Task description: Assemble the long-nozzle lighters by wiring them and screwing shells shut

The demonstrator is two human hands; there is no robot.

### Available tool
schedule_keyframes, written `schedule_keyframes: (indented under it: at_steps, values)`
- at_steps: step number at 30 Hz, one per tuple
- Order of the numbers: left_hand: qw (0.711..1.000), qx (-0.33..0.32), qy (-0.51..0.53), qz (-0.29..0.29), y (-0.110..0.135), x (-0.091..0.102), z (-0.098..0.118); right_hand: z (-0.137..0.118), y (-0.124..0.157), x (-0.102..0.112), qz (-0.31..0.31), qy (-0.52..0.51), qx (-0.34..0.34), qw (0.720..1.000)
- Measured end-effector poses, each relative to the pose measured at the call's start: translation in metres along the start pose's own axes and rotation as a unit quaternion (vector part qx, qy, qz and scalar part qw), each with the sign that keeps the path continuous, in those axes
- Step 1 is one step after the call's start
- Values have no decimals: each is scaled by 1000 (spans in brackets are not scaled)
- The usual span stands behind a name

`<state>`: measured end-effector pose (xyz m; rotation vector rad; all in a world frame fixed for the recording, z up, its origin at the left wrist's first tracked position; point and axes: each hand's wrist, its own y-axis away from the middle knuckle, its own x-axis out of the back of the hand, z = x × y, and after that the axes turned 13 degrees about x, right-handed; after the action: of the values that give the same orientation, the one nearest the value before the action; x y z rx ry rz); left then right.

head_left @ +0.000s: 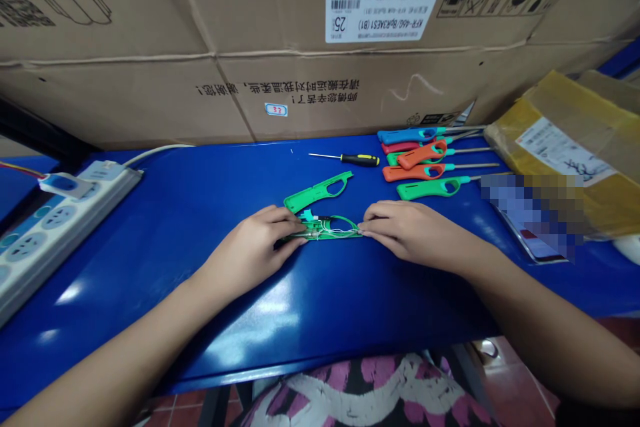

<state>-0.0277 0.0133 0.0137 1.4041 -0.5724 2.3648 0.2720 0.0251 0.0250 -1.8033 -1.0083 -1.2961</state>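
An opened green lighter half (334,229) with thin white wires and small parts inside lies flat on the blue table (200,267). My left hand (260,240) presses on its left end with fingers curled. My right hand (410,230) pinches its right end with the fingertips together. Just behind it lies the other green shell half (317,192), empty and apart from both hands.
A small black-and-yellow screwdriver (350,159) lies further back. Several long-nosed lighters (425,160) in blue, red, orange and green lie at the back right. A white power strip (55,213) sits far left. Cardboard boxes (300,47) wall the back; a yellow-taped parcel (565,140) lies right.
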Motion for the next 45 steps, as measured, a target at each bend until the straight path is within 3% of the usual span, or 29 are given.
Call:
schedule_keyframes:
  at_steps: [5, 16, 22, 27, 29, 34, 40, 45]
  values:
    - [1000, -5, -2, -12, -1, 1, 0, 4, -3, -2, 31, -62, -57, 996]
    - [1000, -4, -3, -7, -1, 1, 2, 11, -4, -7, 101, -167, -43, 980]
    - [1000, -13, 6, -3, 0, 0, 0, 11, -6, -7, 93, -254, -116, 956]
    - [1000, -15, 14, 2, 1, -3, 1, 10, -3, -1, 67, -227, -117, 964]
    - [1000, -16, 21, 3, 2, -5, 3, 8, -4, 0, 83, -223, -116, 964]
    - [999, -18, 33, -1, 4, -11, 11, 1, -12, -7, 166, -194, -76, 964]
    - [998, -26, 49, 1, 8, -15, 18, 1, -20, -31, 139, -107, 8, 985]
    - [998, -27, 49, 4, 8, -16, 17, 3, -22, -34, 189, -105, 53, 975]
